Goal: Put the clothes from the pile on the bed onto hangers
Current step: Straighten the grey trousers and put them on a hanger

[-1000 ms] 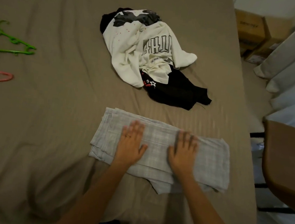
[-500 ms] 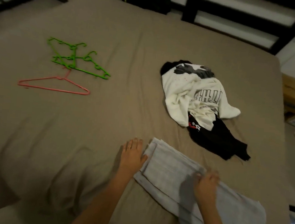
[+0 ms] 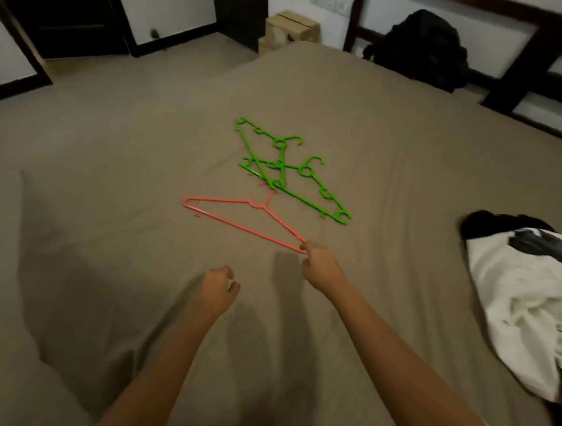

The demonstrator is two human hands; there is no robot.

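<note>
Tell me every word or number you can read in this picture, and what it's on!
None can be read.
White top: dark printed marks near the picture's edge, too blurred and crumpled to read.
Pink hanger and green hangers: no writing shows.

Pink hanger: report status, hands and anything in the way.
Right hand pinches near corner of pink hanger. Left hand loosely curled, empty. Hook end lies against green hangers; may snag. Clothes pile off right, apart.
</note>
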